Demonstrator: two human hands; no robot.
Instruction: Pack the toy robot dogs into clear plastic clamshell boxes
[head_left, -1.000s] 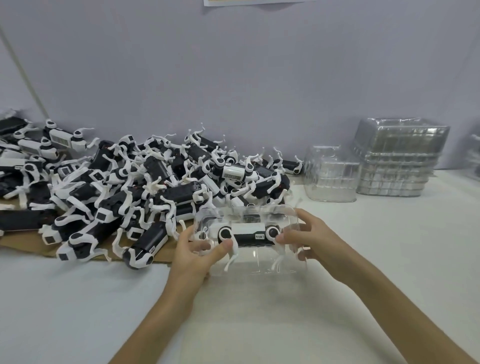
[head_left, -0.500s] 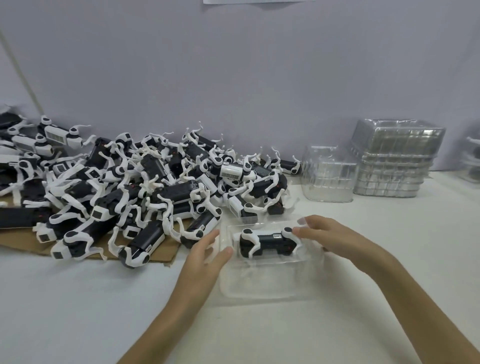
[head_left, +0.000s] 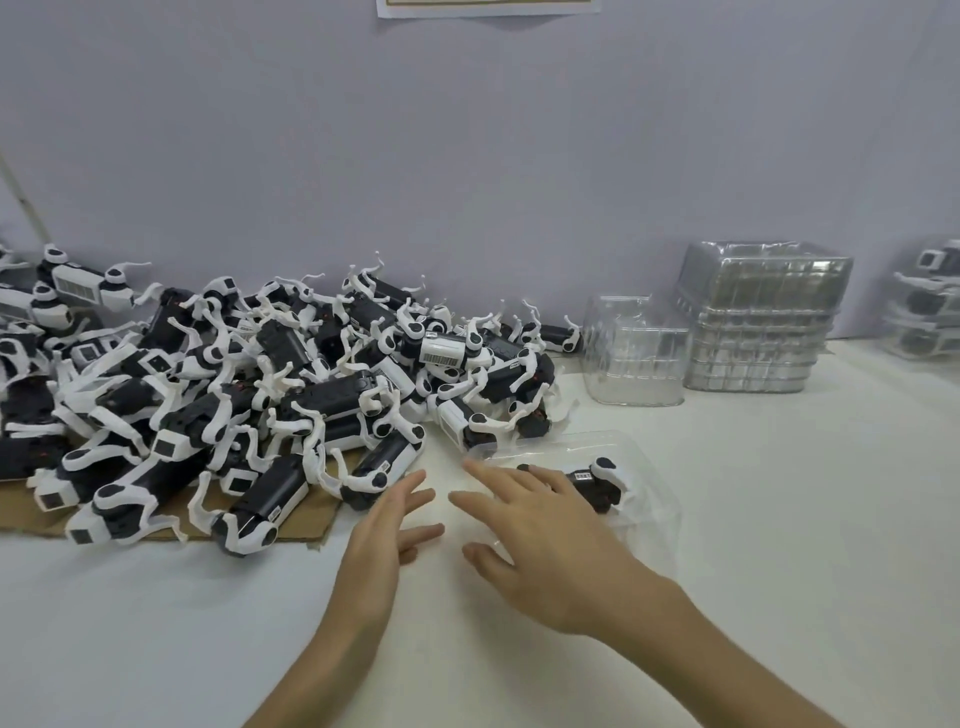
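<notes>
Fingers (head_left: 410, 493) of the left hand (head_left: 384, 545) are seen stretched and a little spread, and nothing is held by them. The same is to be said of the right hand (head_left: 545, 551), whose straight fingers are laid over the left end of a clear clamshell box (head_left: 660, 499) — whether the plastic is really touched cannot be told. One toy robot dog (head_left: 597, 486) is seen inside this box, which lies on the white table (head_left: 779, 571), just right of the pile of loose dogs (head_left: 260, 395) spread over a cardboard sheet (head_left: 306, 522). A stack of empty boxes (head_left: 758, 322) is kept near the wall. Such a dog is judged to be light and hard, but its thin white legs stick out and are hooked into the neighbours — so the black body should be gripped in the middle, never a leg. The box is judged thin, springy and slippery, and is better held at its rim.
</notes>
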